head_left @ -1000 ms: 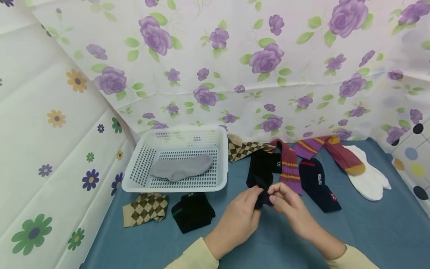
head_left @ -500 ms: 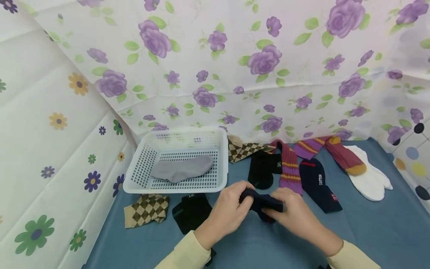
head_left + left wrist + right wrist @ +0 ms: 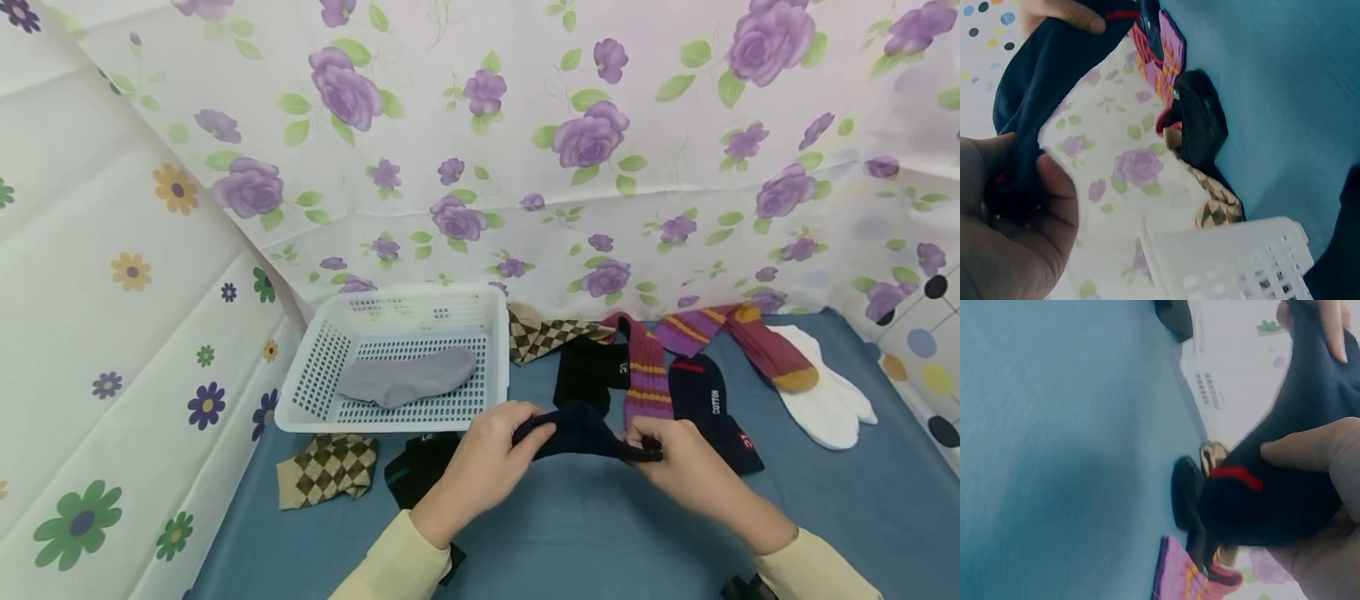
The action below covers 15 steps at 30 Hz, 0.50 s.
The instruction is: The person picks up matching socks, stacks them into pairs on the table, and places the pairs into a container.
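A dark navy sock (image 3: 576, 429) is stretched sideways between my two hands, above the blue cloth. Its left end is gripped by my left hand (image 3: 491, 450), thumb on the near side. My right hand (image 3: 678, 462) pinches the other end, where a red stripe shows on the sock (image 3: 1291, 506) in the right wrist view. A matching navy sock (image 3: 712, 408) with "COTTON" lettering lies flat just beyond my right hand. Behind the held sock lies a black sock (image 3: 588, 371), beside a purple and maroon striped sock (image 3: 648, 375).
A white plastic basket (image 3: 288, 408) with a grey sock (image 3: 408, 375) inside stands at the back left. In front of it lie a checkered sock (image 3: 327, 471) and a black sock (image 3: 420, 467). White socks (image 3: 821, 400) and another striped sock (image 3: 772, 346) lie at right.
The navy sock was bunched between my hands a second ago and is now drawn out lengthwise. My left hand has moved left, my right hand to the right.
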Available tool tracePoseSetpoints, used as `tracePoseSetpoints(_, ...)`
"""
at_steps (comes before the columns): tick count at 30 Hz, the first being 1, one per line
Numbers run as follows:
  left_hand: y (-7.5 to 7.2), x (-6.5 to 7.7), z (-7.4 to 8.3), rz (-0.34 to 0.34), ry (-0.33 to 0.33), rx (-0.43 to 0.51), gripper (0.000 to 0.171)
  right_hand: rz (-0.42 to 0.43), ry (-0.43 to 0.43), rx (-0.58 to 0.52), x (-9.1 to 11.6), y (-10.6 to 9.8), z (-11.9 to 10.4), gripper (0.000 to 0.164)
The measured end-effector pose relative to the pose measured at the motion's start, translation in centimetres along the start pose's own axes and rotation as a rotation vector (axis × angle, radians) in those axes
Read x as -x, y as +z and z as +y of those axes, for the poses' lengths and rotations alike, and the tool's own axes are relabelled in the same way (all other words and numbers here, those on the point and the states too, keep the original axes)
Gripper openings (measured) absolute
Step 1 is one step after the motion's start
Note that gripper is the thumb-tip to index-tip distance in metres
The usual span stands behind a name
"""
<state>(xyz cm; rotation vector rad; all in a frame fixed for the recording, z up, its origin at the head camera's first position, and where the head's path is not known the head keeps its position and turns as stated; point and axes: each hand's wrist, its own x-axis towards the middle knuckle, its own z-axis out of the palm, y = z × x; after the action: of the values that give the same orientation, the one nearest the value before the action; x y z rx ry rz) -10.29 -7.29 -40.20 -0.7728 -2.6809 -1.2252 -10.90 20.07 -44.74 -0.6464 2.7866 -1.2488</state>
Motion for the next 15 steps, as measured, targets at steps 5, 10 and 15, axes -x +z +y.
tracePoseSetpoints(5,-0.9,0.2,-0.6,-0.055,-0.040,0.002,0.013,-0.023,0.033,-0.004,0.1,-0.6,0.1,0.031)
tracePoseSetpoints(10,-1.4,0.6,-1.0,-0.159,-0.070,0.007,0.017,-0.078,0.033,0.025,0.0,-1.3,0.5,0.023)
tracePoseSetpoints(15,-1.3,0.9,-1.5,-0.277,-0.131,-0.005,0.022,-0.174,0.030,0.044,0.1,-1.8,1.3,0.014)
